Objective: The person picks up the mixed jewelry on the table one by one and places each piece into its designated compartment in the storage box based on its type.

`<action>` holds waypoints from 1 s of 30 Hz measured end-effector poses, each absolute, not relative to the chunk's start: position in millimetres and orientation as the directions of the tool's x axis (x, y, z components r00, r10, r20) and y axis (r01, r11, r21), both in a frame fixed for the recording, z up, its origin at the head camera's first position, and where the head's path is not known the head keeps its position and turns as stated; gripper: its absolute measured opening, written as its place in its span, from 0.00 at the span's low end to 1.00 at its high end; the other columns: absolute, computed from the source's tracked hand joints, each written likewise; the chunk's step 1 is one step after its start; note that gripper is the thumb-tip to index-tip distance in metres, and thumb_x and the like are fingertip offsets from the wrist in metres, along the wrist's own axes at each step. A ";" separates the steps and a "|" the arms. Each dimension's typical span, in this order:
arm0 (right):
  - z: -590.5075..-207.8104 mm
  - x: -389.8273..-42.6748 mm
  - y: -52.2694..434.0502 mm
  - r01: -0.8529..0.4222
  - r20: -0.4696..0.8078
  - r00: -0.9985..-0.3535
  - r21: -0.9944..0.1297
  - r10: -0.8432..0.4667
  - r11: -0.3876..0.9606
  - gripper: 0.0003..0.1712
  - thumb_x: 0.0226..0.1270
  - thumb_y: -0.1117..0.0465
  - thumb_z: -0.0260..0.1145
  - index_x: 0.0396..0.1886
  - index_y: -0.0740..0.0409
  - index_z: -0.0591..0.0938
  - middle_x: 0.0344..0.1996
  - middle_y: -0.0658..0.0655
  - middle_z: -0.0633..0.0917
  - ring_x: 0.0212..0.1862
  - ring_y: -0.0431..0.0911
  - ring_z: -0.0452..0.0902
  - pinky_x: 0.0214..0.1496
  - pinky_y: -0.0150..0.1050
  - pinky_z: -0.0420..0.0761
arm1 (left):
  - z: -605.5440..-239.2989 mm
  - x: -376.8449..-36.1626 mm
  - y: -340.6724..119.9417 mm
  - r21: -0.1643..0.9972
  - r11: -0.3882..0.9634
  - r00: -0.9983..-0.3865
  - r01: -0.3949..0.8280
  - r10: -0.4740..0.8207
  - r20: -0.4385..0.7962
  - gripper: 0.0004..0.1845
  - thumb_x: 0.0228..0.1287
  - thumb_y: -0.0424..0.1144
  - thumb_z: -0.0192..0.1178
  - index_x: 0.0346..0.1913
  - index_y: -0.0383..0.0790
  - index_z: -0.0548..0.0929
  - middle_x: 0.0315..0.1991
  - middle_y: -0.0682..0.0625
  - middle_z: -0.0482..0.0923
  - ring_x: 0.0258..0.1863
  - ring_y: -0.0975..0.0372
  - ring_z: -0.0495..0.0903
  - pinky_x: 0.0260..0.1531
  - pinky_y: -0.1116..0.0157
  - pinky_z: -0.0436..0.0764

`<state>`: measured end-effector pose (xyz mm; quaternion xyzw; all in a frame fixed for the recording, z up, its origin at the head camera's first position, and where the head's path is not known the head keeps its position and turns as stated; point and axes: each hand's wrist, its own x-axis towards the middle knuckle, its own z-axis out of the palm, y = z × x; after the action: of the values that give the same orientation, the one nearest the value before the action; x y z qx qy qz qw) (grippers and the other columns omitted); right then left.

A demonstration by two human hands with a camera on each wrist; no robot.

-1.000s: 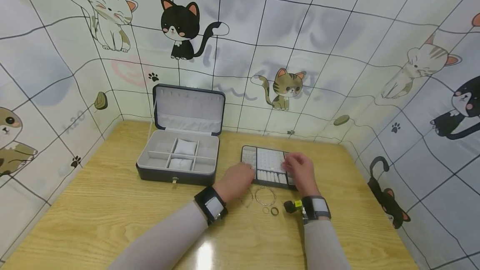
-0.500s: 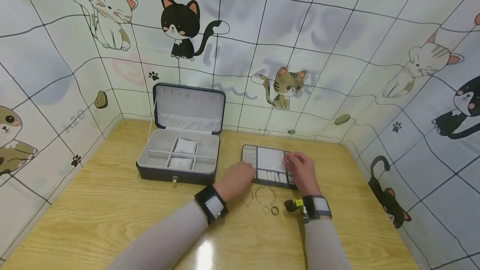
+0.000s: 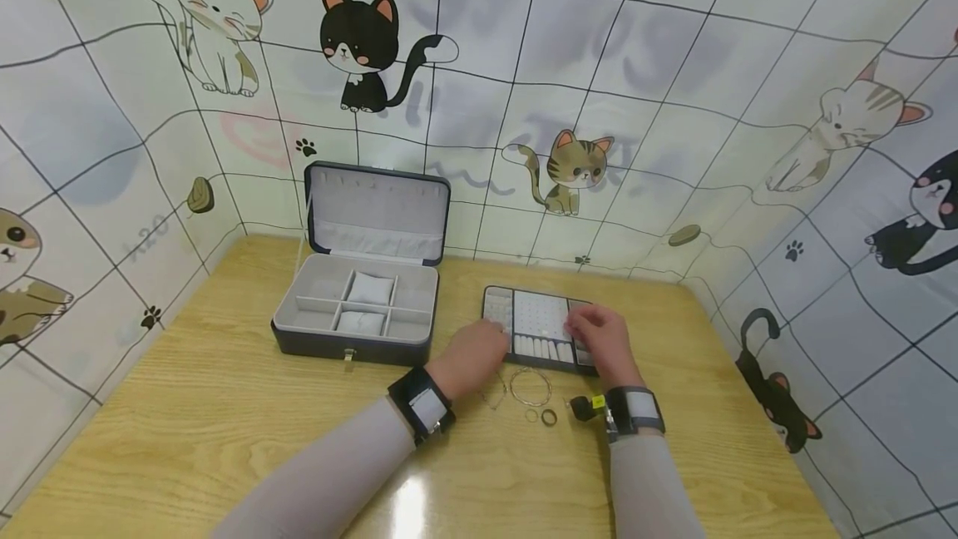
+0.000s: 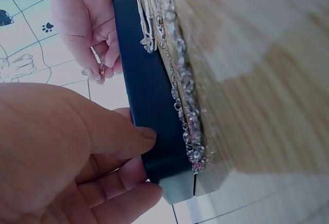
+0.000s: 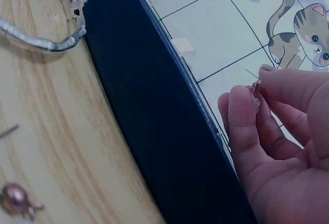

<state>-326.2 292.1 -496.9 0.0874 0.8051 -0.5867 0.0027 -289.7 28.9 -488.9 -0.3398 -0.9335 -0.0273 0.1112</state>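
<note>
Head view: the left hand (image 3: 473,356) rests at the near left corner of the flat dark jewellery tray with pale grey compartments (image 3: 537,324) on the light wooden counter (image 3: 209,406). The right hand (image 3: 599,339) hovers over the tray's right part, fingers curled. Just in front of the tray lie a thin silver wire bangle (image 3: 530,388) and two small rings (image 3: 549,417). Well to the left stands an open dark jewellery box with grey lining (image 3: 358,306), lid upright.

Left wrist view: the left hand (image 4: 67,152) grips the tray's dark edge (image 4: 154,106), thumb on the side wall and fingers curled beneath. A silver chain with small stones (image 4: 182,90) lies along the counter against the tray. The right hand (image 4: 87,23) shows beyond, pinching something tiny.

Right wrist view: the right hand (image 5: 277,142) pinches a small stud earring with a reddish head and thin pin (image 5: 255,86) between thumb and forefinger, above the tray's dark wall (image 5: 154,111), not touching it. The bangle's end (image 5: 46,40) lies on the counter just beside the tray
</note>
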 end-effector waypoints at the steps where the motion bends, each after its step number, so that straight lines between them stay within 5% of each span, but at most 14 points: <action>1: -496.6 -327.0 291.9 0.149 -0.112 -0.984 -0.942 0.137 0.302 0.18 0.77 0.54 0.68 0.60 0.56 0.86 0.61 0.58 0.84 0.57 0.47 0.82 0.54 0.29 0.85 | -488.1 -289.6 28.8 -0.028 0.768 -0.744 0.640 0.628 0.227 0.05 0.72 0.32 0.63 0.42 0.43 0.88 0.38 0.50 0.87 0.37 0.59 0.84 0.37 0.62 0.86; 14: -492.6 -327.6 290.6 0.055 -0.018 -0.998 -0.774 0.065 0.630 0.12 0.75 0.55 0.70 0.53 0.50 0.89 0.53 0.57 0.89 0.55 0.53 0.82 0.59 0.51 0.83 | -486.3 -289.3 28.2 -0.039 0.770 -0.747 0.637 0.630 0.212 0.05 0.72 0.32 0.63 0.43 0.43 0.88 0.39 0.50 0.87 0.38 0.59 0.84 0.38 0.63 0.86; 30: -483.7 -323.1 274.2 -0.104 0.134 -0.990 -0.555 -0.034 0.826 0.05 0.69 0.62 0.74 0.42 0.55 0.92 0.47 0.60 0.92 0.52 0.56 0.86 0.57 0.56 0.84 | -487.3 -289.0 29.5 -0.033 0.782 -0.764 0.623 0.617 0.190 0.05 0.71 0.33 0.65 0.44 0.44 0.89 0.39 0.51 0.87 0.37 0.60 0.84 0.38 0.64 0.86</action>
<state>-323.1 274.2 -483.7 -0.0361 0.9536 -0.2931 -0.0591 -289.0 29.5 -487.3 -0.3301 -0.9389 -0.0159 0.0957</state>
